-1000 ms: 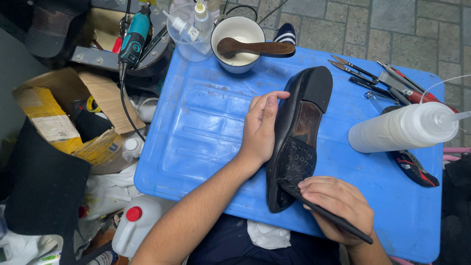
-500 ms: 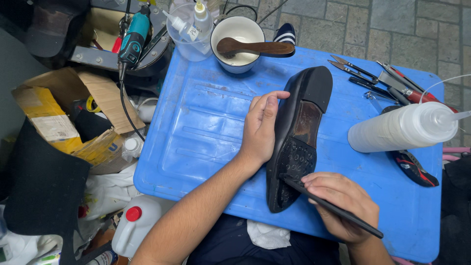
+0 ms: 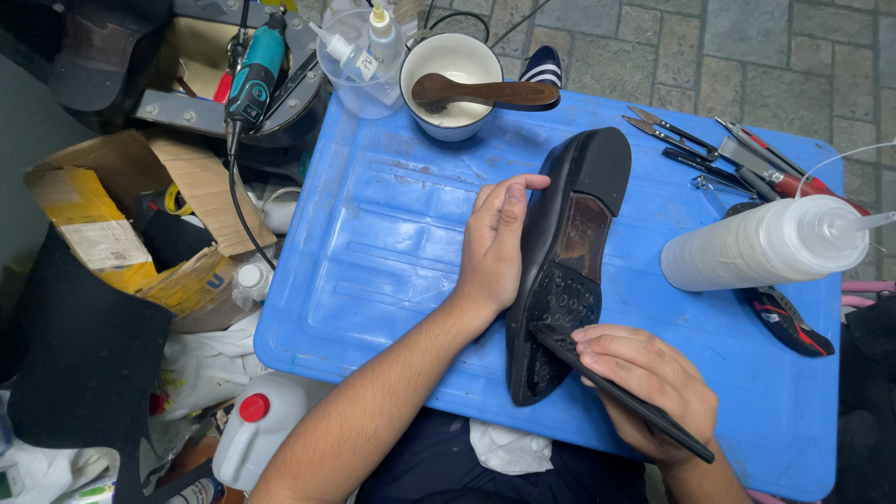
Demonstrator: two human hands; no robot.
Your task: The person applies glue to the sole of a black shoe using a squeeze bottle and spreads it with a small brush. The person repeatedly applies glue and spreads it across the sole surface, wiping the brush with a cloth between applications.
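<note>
A black shoe lies sole-up on a blue plastic tabletop, heel toward the far side. My left hand grips its left edge, fingers curled over the side near the heel. My right hand holds a long, flat black tool whose tip rests on the studded forepart of the sole, near the toe.
A white squeeze bottle lies at the right, with scissors and pliers behind it. At the back stands a white bowl with a wooden brush across it. A cardboard box, a rotary tool and a white jug crowd the left.
My right hand has shifted the flat tool back and forth a little across the sole's forepart. The left hand and the shoe have stayed put.
</note>
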